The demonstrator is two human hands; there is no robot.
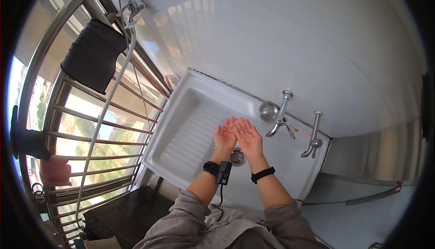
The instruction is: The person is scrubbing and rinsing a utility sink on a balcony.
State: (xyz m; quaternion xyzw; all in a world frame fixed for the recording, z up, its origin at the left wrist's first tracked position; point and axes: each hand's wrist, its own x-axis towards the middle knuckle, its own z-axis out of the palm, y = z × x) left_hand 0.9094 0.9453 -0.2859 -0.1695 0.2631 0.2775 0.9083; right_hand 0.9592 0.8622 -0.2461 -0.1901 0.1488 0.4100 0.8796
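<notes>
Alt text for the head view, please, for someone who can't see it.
Bare left hand and right hand, palms up and side by side over a white sink. Two metal taps are at right, window bars at left.

A glossy white wall [272, 36] rises behind the far edge of the sink [166, 172], a dark line running along the joint. Past the sink's left edge stands a large window [105, 133] crossed by metal bars [122, 142], with greenery and pale buildings showing outside. Bright daylight enters there and throws striped reflections onto the wall. Beyond the far right corner, a brushed metal panel [376, 153] lines the side. Near the sink's near left corner sits a dark, flat-topped piece (furniture or a box, hard to tell which) [122, 215].
</notes>
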